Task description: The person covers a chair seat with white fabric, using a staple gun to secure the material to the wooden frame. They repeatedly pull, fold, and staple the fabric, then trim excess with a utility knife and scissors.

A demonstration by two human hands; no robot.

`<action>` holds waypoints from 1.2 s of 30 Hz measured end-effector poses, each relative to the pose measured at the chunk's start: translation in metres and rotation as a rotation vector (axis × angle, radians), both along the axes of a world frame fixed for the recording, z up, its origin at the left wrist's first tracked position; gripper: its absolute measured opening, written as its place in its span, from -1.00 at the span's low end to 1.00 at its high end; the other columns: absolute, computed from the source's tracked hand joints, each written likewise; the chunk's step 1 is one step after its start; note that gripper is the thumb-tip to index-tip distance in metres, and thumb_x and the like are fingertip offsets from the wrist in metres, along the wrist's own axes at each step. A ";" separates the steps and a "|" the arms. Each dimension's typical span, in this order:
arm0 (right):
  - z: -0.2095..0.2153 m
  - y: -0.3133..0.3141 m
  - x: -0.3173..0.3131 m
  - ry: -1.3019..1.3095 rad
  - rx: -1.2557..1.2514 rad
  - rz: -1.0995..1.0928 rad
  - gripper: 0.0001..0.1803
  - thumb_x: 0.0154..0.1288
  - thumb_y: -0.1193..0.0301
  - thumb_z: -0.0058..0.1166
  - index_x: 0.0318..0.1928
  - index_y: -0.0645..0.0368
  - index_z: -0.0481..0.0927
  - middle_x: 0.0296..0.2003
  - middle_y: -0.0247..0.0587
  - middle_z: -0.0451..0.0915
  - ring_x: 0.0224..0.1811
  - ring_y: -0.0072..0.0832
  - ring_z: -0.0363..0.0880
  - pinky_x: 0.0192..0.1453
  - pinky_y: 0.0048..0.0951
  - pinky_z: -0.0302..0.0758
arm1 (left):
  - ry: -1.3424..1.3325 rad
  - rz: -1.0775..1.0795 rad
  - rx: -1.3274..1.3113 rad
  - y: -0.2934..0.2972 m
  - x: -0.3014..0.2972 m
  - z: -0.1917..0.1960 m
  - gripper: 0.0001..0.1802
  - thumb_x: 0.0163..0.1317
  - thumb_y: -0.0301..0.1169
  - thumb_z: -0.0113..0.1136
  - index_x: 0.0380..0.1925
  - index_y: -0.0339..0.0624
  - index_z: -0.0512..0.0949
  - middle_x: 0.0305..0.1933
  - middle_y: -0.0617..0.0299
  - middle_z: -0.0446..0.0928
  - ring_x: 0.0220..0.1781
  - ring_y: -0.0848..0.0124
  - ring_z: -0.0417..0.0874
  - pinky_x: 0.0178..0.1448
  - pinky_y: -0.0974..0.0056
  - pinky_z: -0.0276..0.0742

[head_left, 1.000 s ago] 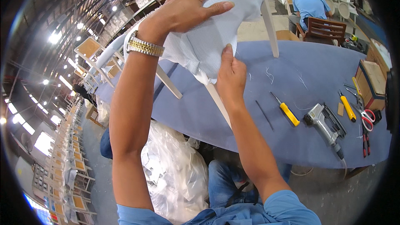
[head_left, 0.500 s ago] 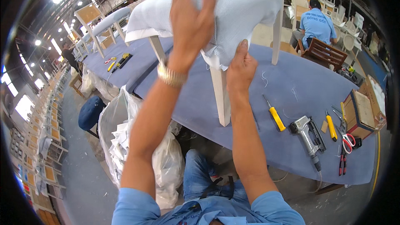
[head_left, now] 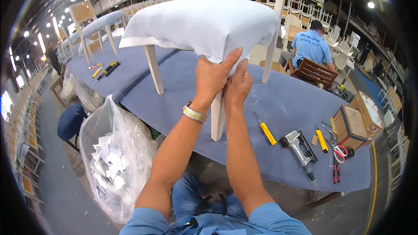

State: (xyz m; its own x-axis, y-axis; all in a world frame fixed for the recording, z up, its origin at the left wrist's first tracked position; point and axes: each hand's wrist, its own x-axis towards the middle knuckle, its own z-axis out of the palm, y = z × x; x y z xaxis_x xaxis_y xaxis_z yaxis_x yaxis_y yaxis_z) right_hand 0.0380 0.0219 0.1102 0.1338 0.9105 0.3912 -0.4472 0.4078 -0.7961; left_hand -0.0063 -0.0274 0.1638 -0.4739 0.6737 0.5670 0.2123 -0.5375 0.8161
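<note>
A white wooden chair [head_left: 153, 67] stands on the blue padded worktable [head_left: 187, 91], its seat wrapped in pale blue fabric [head_left: 204, 21]. My left hand [head_left: 213, 76], with a gold watch on the wrist, grips the fabric at the seat's near corner, above the front leg. Pressed against it from the right, my right hand [head_left: 238, 82] pinches the same corner of fabric. The front leg [head_left: 216, 119] drops behind both hands.
To the right on the table lie a yellow-handled screwdriver [head_left: 265, 129], a pneumatic stapler [head_left: 298, 146], another yellow tool [head_left: 321, 138], red-handled scissors [head_left: 338, 152] and a cardboard box [head_left: 350, 124]. A clear bag of scraps [head_left: 115, 161] hangs at left. A person in blue [head_left: 311, 48] sits beyond.
My left hand came down off the top of the seat to the near corner, next to my right hand. The view has swung so the chair sits higher and more centred.
</note>
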 end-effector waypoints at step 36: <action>-0.195 -0.009 0.359 -1.524 -0.105 -0.413 -0.48 0.12 0.35 0.36 0.10 0.22 0.53 -0.08 0.07 0.65 0.01 0.01 0.63 0.11 -0.10 0.52 | 0.242 -0.090 0.073 -0.022 -0.073 -0.019 -0.35 0.15 0.05 0.40 -0.25 -0.48 0.63 -0.37 -0.02 0.69 -0.36 0.28 0.69 -0.23 0.22 0.58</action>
State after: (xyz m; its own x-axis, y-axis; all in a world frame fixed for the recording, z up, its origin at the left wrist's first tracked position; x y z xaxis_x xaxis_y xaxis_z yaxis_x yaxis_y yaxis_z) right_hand 0.3967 0.0128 -0.0853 -0.0745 0.9427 0.3252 0.8889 0.2105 -0.4068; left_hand -0.0798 -0.0496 0.1448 -0.2587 0.6601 0.7052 0.3450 -0.6188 0.7058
